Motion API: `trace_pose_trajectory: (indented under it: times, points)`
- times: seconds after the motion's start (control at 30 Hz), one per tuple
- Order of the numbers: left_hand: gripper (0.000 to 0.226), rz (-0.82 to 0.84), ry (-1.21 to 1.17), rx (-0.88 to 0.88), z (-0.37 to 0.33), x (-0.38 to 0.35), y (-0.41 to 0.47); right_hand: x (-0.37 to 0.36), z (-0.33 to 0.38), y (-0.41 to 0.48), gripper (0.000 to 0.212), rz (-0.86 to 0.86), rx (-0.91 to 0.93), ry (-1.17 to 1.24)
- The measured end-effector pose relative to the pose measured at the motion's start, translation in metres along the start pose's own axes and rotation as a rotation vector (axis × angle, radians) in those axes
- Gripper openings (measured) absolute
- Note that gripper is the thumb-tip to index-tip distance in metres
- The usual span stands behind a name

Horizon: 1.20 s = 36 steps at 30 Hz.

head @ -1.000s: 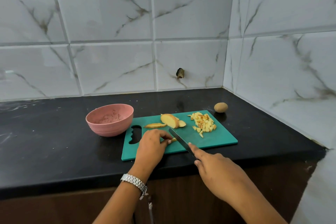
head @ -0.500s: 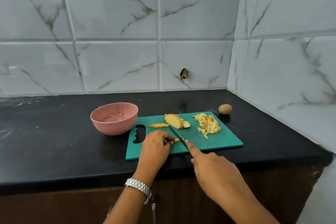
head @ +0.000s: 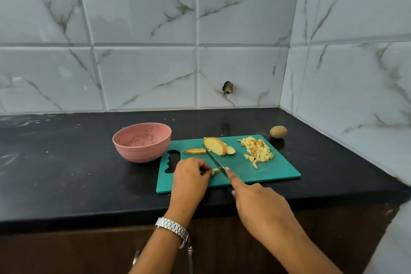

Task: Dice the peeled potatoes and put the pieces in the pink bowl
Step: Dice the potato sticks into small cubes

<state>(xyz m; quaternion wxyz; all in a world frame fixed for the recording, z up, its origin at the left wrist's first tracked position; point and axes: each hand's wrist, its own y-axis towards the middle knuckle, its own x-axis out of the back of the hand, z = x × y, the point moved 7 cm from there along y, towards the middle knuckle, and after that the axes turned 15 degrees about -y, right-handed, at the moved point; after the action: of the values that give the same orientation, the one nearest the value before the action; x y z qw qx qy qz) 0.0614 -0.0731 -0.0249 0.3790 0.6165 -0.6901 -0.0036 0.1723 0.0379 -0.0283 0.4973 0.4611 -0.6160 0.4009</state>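
Pinching potato strip [head: 215, 170] with left hand [head: 191, 176] — long axis runs left-right; knife [head: 215, 161], gripped in right hand [head: 260, 204], crosses its right end.

The rectangular teal plastic cutting board [head: 273, 173] lies mid-frame on the black stone counter [head: 66, 173]; the round pink bowl [head: 138, 154] stands just left of it; on the board, the heap of diced potato pieces [head: 258, 151] sits right rear, the cut potato half [head: 215, 146] centre rear; front left, the left hand [head: 190, 177] pinches a small potato strip [head: 215, 170], the right hand's [head: 258, 204] steel knife [head: 214, 159] against its right end; a small whole brown potato [head: 278, 131] rests on the counter just beyond the board's right rear corner.
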Motion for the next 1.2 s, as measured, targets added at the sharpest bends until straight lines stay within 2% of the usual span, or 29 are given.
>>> trace_pose_trajectory:
  times: [0.1,0.3,0.47,0.63,0.87,1.2]
  points:
    - [0.011,0.014,0.010,-0.010,0.000,-0.001,0.000,0.001,0.002,-0.010,0.061,-0.023,0.049,0.013]
    - [0.011,0.021,-0.005,-0.020,-0.003,-0.001,-0.002,-0.003,0.004,-0.005,0.060,0.044,0.051,0.020]
    - [0.016,0.014,-0.005,-0.003,-0.004,0.003,-0.008,0.001,0.010,0.003,0.069,-0.041,0.025,-0.022]
    - [0.011,-0.045,-0.056,0.023,0.000,0.009,-0.010,0.004,0.007,-0.007,0.059,-0.054,0.060,0.045]
    - [0.023,-0.076,-0.050,-0.023,-0.002,0.009,-0.011,0.000,0.018,-0.006,0.070,0.006,0.045,-0.037]
    - [0.026,-0.073,-0.213,0.013,0.007,0.013,-0.013,0.012,0.015,-0.004,0.057,-0.108,0.069,0.053]
